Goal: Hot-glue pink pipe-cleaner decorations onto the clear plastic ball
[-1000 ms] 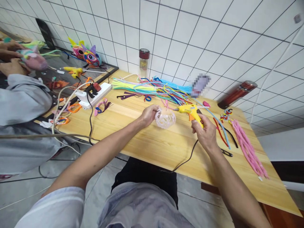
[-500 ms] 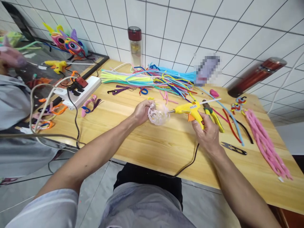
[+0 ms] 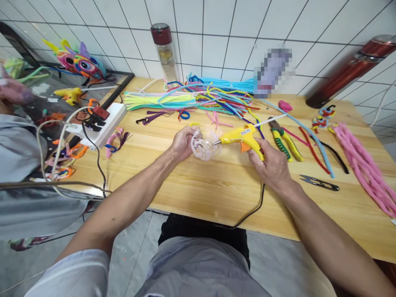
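Translucent ball sits above the worktop, its left side pinched in the left hand's nearly closed grip; the right hand, wrapped round a glue gun, aims leftward.

The single view looks from the wearer's head, tilted forward and down over the table, toward the tiled wall.

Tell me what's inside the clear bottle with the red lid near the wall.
Below the red lid, something yellowish shows through the clear bottle; I can't tell what. The lid hides the very top of the inside, and the fuzzy sticks partly hide the base.
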Demonstrator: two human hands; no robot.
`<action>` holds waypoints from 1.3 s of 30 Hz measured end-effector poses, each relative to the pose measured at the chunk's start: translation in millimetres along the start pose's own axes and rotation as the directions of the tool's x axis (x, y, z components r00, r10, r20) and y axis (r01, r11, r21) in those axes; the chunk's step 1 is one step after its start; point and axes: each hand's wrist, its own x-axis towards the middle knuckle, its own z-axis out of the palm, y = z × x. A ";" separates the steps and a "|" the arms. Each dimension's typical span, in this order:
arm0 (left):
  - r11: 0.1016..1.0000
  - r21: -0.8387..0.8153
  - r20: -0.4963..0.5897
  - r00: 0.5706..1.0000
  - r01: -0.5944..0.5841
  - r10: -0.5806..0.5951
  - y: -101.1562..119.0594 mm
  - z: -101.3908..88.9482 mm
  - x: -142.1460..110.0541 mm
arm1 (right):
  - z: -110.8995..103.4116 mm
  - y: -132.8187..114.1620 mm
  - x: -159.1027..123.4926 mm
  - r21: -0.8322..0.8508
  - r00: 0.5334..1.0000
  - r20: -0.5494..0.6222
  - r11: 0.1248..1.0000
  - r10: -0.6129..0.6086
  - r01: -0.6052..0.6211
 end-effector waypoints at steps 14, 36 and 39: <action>1.000 -0.002 -0.032 0.999 0.024 -0.024 2.5 -0.2 -0.1 | -3.5 -1.0 -0.6 0.004 0.996 -0.062 0.998 0.059 -0.059; 0.999 0.000 -0.080 0.995 0.054 -0.054 1.1 3.8 1.7 | -3.2 2.4 -9.5 -0.060 0.997 -0.072 0.998 0.025 -0.029; 0.998 0.019 -0.100 0.993 0.058 -0.056 1.1 4.3 1.4 | -0.1 1.5 -9.5 -0.070 0.998 -0.057 0.997 0.007 -0.011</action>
